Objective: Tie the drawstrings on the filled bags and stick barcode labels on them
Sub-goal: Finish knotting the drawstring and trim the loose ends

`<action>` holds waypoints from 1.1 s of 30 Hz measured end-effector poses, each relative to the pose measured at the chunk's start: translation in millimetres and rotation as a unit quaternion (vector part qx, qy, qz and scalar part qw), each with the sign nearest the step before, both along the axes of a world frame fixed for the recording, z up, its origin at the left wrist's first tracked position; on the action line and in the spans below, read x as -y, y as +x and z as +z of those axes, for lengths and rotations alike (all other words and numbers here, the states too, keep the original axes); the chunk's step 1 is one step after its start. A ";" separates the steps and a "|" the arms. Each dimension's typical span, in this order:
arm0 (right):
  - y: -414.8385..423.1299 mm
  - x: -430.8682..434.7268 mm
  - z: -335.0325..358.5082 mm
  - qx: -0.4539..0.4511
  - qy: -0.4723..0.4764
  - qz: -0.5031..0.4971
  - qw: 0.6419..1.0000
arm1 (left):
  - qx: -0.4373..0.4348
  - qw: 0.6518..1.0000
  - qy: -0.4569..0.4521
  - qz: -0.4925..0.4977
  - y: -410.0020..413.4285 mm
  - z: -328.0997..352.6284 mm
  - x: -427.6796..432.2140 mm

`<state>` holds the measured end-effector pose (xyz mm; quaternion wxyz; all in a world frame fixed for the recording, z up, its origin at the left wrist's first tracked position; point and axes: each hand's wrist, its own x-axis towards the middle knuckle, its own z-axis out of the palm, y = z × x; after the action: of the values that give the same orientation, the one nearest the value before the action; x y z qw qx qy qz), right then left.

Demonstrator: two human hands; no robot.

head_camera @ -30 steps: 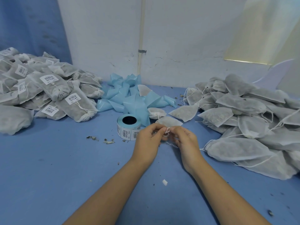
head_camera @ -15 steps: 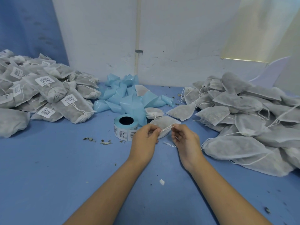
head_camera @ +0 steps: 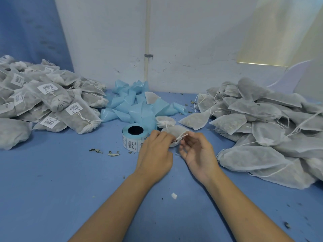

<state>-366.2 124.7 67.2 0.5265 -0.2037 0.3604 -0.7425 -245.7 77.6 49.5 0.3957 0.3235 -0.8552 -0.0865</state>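
A small white mesh bag [head_camera: 174,131] lies on the blue table just beyond my hands. My left hand [head_camera: 155,151] pinches the bag's gathered neck and white drawstring [head_camera: 182,136]. My right hand [head_camera: 197,152] is palm-up beside it, with its fingertips curled on the other end of the string. A roll of barcode labels [head_camera: 133,137] stands just left of my left hand. A heap of labelled, tied bags [head_camera: 52,100] fills the left side. Unlabelled filled bags [head_camera: 265,130] are piled on the right.
Crumpled light-blue label backing strips [head_camera: 138,105] lie at the back centre against the white wall. Another small tied bag [head_camera: 165,120] sits behind the held one. Dried leaf bits [head_camera: 104,151] and a white scrap [head_camera: 173,195] dot the table.
My hands have drawn apart a little, pulling the drawstring taut. My right hand has turned more palm-up. The view has shifted slightly.
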 end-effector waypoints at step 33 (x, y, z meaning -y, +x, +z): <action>21.2 3.6 -6.1 -0.142 0.028 -0.101 0.984 | -0.484 0.804 0.343 -0.043 1.5 36.2 14.1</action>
<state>-345.0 121.1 61.1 0.3974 -0.2549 0.4714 -0.7449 -244.2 63.6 85.7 0.6176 0.3174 -0.4798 -0.5363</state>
